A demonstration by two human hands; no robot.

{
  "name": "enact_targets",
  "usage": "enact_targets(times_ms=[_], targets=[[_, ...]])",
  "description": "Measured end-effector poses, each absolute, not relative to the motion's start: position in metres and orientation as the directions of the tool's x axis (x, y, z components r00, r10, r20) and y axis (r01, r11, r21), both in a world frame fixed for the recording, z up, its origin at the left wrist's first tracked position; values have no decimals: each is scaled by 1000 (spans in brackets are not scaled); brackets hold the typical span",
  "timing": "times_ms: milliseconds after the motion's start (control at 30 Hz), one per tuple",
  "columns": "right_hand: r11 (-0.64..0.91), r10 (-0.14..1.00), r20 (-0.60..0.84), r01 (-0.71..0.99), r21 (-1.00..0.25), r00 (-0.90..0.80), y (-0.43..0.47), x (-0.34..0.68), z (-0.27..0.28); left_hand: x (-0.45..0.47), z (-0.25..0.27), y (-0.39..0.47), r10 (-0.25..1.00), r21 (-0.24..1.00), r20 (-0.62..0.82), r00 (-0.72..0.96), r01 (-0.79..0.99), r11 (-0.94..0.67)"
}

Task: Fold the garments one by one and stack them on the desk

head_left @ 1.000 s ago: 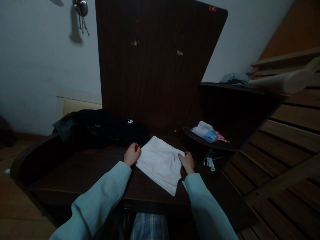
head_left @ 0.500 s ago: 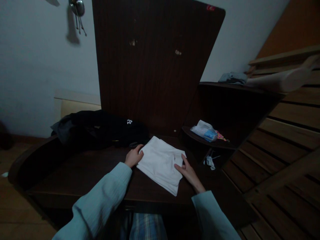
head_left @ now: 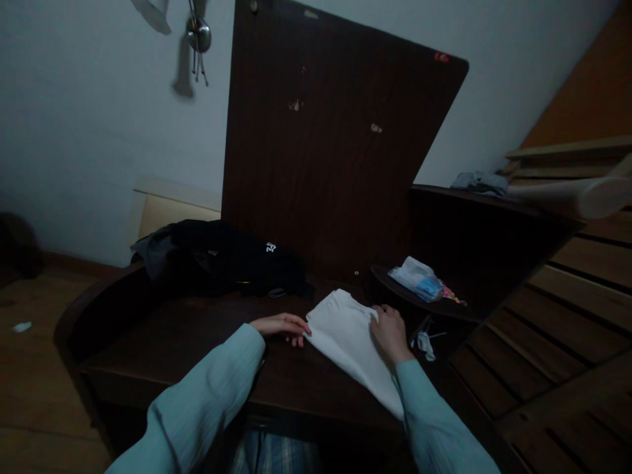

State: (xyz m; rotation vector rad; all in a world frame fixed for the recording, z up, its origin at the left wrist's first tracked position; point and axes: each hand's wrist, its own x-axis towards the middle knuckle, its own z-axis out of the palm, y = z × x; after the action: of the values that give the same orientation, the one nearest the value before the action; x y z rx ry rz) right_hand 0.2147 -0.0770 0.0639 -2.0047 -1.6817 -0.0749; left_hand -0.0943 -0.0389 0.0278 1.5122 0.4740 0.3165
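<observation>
A folded white cloth [head_left: 348,342], perhaps a garment, lies on the dark wooden desk [head_left: 197,336] in front of me. It now makes a narrow shape slanting down to the right. My left hand [head_left: 284,326] pinches its left edge between thumb and fingers, palm low over the desk. Bent over the cloth's upper right side is my right hand [head_left: 390,331], its fingers closed on that edge. The right forearm hides part of the cloth's lower right border.
A dark jacket [head_left: 222,257] is heaped at the desk's back left, against the upright panel [head_left: 320,151]. To the right, a corner shelf [head_left: 385,282] carries a plastic packet [head_left: 419,280]. A crumpled pale item [head_left: 424,344] sits below it, and wooden slats [head_left: 567,316] stand farther right.
The cloth has become narrower, apparently folded over from the left, and lies farther right. Both hands have shifted right with it. The camera view has tilted and turned slightly left.
</observation>
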Motion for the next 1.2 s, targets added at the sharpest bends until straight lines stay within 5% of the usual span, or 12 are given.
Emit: enact_targets(times_ms=[133,333,667,1200], targets=[[4,956,293,991,-132,35,-87,141,28,-94,25,-33,687,998,-47,726,8,60],[193,888,441,976,-101,-130,-121,81,-20,-94,14,-23,883,996,-23,469,-68,62],[394,889,332,896,-206,-315,-107,129,2,-94,8,-19,913,994,-37,406,-79,76],[146,922,377,979,-139,-84,-74,168,-2,-94,13,-20,922,999,-32,385,-21,44]])
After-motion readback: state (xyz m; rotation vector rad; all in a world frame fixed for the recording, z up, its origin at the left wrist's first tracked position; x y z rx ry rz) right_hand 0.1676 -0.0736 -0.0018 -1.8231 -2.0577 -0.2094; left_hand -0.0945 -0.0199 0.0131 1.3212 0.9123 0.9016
